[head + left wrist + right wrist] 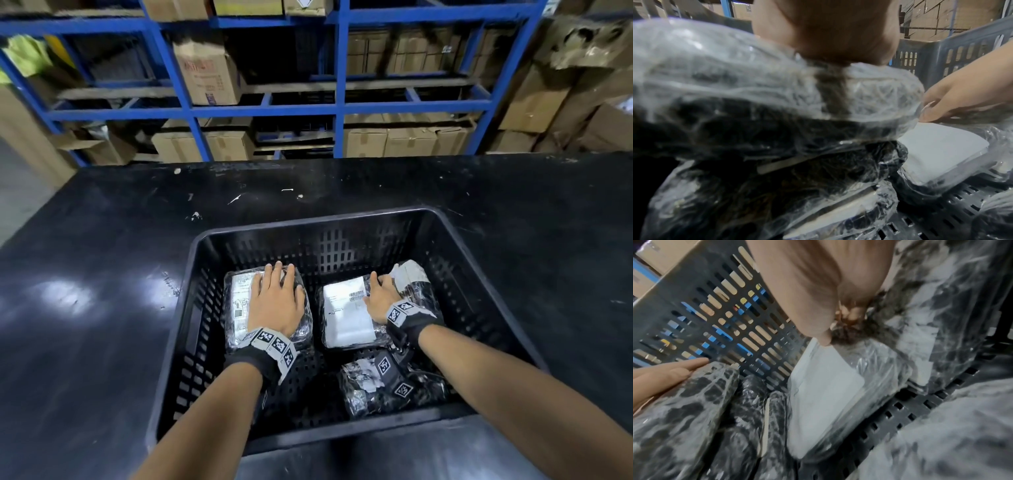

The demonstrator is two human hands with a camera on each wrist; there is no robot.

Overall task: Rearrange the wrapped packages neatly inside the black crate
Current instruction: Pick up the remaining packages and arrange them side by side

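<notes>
The black crate [308, 219] stands on a black table. My left hand [277, 298] lies flat, fingers straight, on top of a stack of clear-wrapped dark packages [236, 301] at the crate's left. In the left wrist view the palm [828, 32] presses on the top package [735, 81]. My right hand [382, 296] rests on a package with a white label [346, 315], fingertips at its far edge. The thumb [824, 337] touches that label [822, 394]. Another package [411, 274] leans in the far right corner. A third package [363, 390] lies under my right wrist.
The crate's slotted back wall [694, 305] is close behind the packages. Bare perforated floor [308, 387] shows at the crate's front centre. Blue shelving [337, 109] with cardboard boxes stands behind the table. The table top [102, 274] surrounds the crate.
</notes>
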